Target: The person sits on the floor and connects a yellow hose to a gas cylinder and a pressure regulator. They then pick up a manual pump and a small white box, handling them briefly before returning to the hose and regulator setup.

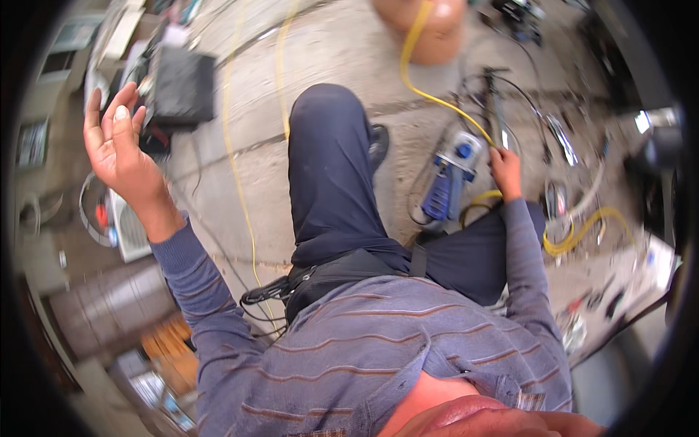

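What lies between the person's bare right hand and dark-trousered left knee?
From right hand to left knee, the head view shows a blue-and-white plastic machine, grey concrete floor, a black shoe.

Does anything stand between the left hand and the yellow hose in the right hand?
In this view, yes: the bent left leg lies between, then the blue-and-white device, just left of the right hand gripping the hose. Depth is unclear.

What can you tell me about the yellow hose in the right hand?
The yellow hose is slim and bright, and looks like flexible plastic or rubber. From the picture's top edge it crosses in front of a rounded orange object, bends smoothly and runs to the right hand, which grips it. Whether it joins the yellow coil is unclear.
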The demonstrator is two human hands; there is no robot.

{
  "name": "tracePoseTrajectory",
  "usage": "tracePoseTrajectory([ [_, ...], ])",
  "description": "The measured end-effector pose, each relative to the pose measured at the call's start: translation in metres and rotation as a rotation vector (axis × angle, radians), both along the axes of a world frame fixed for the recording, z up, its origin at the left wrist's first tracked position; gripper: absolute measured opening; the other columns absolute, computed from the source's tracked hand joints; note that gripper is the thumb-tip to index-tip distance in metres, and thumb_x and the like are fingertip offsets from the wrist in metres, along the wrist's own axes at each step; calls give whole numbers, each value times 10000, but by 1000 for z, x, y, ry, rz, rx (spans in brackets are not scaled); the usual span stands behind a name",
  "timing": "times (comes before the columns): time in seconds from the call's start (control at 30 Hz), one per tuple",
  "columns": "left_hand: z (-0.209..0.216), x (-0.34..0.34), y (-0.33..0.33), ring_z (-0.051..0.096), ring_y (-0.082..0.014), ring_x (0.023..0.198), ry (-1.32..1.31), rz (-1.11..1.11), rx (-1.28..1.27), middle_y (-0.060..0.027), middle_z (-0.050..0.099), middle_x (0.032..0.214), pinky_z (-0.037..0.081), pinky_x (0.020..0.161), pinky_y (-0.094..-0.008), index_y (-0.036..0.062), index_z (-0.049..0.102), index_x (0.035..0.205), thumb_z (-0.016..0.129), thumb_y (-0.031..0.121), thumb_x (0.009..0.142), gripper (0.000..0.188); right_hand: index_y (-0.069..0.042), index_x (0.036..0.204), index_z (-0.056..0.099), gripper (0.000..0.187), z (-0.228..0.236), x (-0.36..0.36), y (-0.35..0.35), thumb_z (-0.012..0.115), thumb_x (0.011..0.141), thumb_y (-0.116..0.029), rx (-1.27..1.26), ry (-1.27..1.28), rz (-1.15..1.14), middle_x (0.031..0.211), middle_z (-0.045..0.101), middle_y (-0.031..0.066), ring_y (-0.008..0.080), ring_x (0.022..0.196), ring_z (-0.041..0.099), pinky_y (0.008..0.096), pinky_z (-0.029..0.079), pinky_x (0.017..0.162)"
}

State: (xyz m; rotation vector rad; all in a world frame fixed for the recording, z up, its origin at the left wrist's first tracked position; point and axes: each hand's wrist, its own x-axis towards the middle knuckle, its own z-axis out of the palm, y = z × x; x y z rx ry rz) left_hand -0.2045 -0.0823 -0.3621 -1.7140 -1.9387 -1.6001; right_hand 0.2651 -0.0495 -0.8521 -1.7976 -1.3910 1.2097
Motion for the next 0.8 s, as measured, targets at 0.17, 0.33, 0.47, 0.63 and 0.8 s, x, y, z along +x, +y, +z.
tracePoseTrajectory([
  [0.17, -73, 100, 87, 705, -180, 981, -10, -564, -347, -124, 753, 1088, 551, 866, -319, -31, 631, 1333, 594, 148, 1025, 359, 20, 950, 730, 306, 8, 24, -31, 641, 996, -268, -86, 13, -142, 703, 690, 63, 127, 547, 606, 308, 492, 533],
  [0.33, -192, 205, 150, 693, -184, 1024, 179, -1186, -974, -118, 738, 1113, 543, 894, -313, -45, 641, 1311, 640, 168, 1004, 373, 18, 968, 737, 310, 4, 48, -71, 653, 973, -280, -169, -11, -339, 728, 712, 85, 165, 620, 659, 339, 512, 599],
  [0.47, -295, 248, 186, 705, -271, 1081, 558, -1374, -1208, -172, 733, 1172, 541, 936, -375, -8, 643, 1324, 667, 235, 974, 428, 12, 1016, 732, 318, 33, 41, -90, 663, 968, -296, -266, 1, -445, 749, 708, 82, 185, 635, 648, 366, 510, 613],
  [0.63, -346, 282, 201, 634, -371, 1220, 1040, -1399, -1112, -183, 670, 1330, 505, 1022, -448, 52, 608, 1389, 671, 336, 947, 529, 13, 1045, 722, 311, 72, 7, -108, 660, 967, -282, -229, -113, -482, 821, 717, 155, 270, 748, 689, 402, 514, 706],
  [0.8, -332, 295, 203, 620, -371, 1245, 1039, -1477, -1119, -196, 659, 1342, 496, 1038, -447, 70, 600, 1407, 656, 381, 954, 552, -15, 1023, 732, 299, 114, -39, -128, 669, 940, -295, -490, -184, -365, 903, 724, 197, 385, 871, 708, 475, 541, 783],
])
